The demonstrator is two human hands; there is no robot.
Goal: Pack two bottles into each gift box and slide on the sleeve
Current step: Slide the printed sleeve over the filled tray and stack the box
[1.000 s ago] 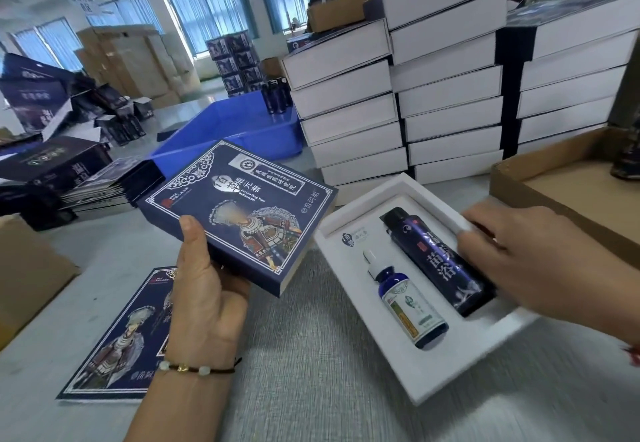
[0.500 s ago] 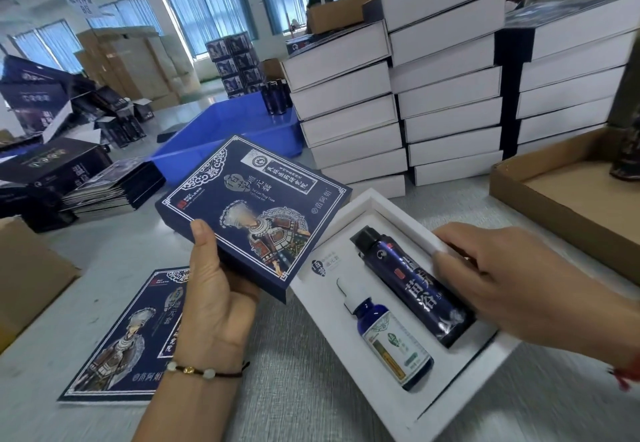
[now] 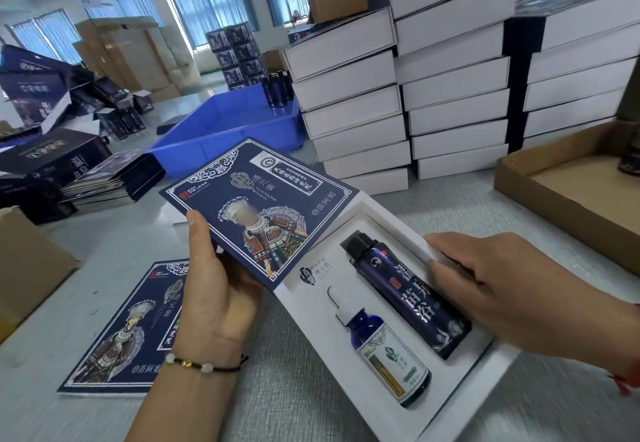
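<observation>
A white gift box (image 3: 388,220) lies open on the grey table, tilted toward me. In its insert sit a tall dark blue bottle (image 3: 412,296) with a black cap and a small blue dropper bottle (image 3: 384,351) with a white top. My right hand (image 3: 502,289) grips the box's right edge, fingers curled beside the tall bottle. My left hand (image 3: 214,289) holds the dark blue printed sleeve (image 3: 263,206) from below, thumb on its left edge. The sleeve's near corner overlaps the box's upper left corner.
A flat sleeve (image 3: 121,334) lies on the table under my left wrist. Stacks of white boxes (image 3: 398,102) stand behind, a blue bin (image 3: 225,123) at centre left, a cardboard tray (image 3: 571,192) at right, flat sleeves (image 3: 110,178) and dark cartons at left.
My right hand has drawn the box left and closer. My left hand has brought the sleeve right, so its corner now overlaps the box's corner.
</observation>
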